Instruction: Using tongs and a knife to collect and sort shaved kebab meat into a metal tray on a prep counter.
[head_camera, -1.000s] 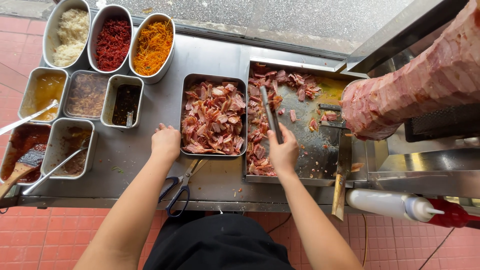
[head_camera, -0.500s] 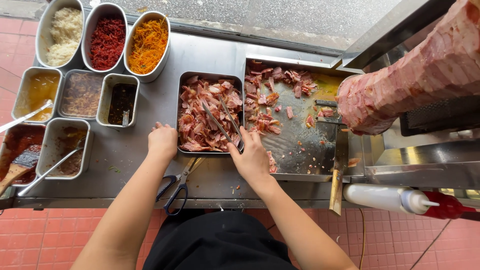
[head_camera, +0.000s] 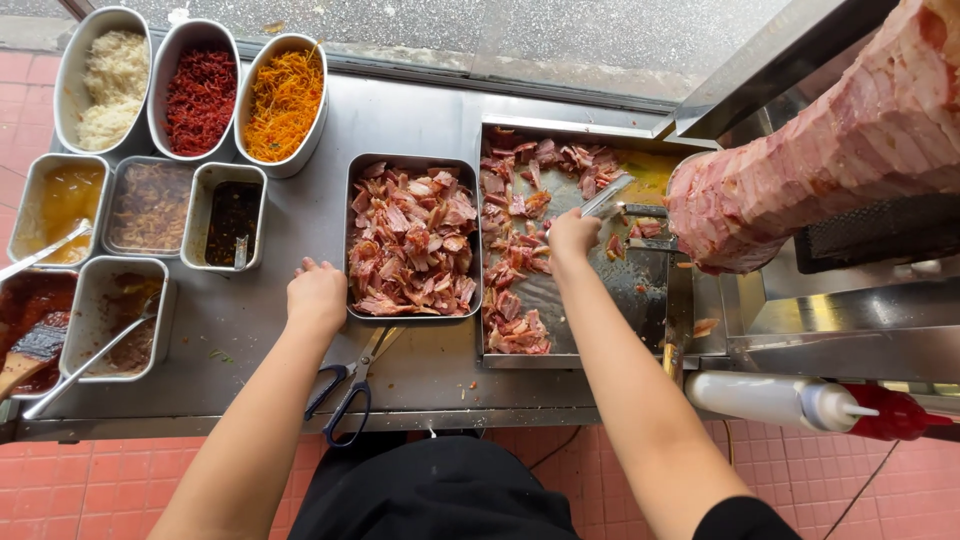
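Steel tongs (head_camera: 606, 195) sit clenched in the right hand (head_camera: 572, 235) over the griddle (head_camera: 560, 295); meat (head_camera: 520, 255) remains scattered around that grip. Left hand (head_camera: 316, 296), fingers spread, steadies the already heaped pan (head_camera: 412, 240) on the table (head_camera: 400, 110).

Both forearms are bare from wrist to elbow, with no watch, glove or ring visible on the left hand (head_camera: 317, 296) or the right hand (head_camera: 571, 236). A black garment covers the torso below the steel counter (head_camera: 420, 110), and a black sleeve edge shows by the right upper arm.
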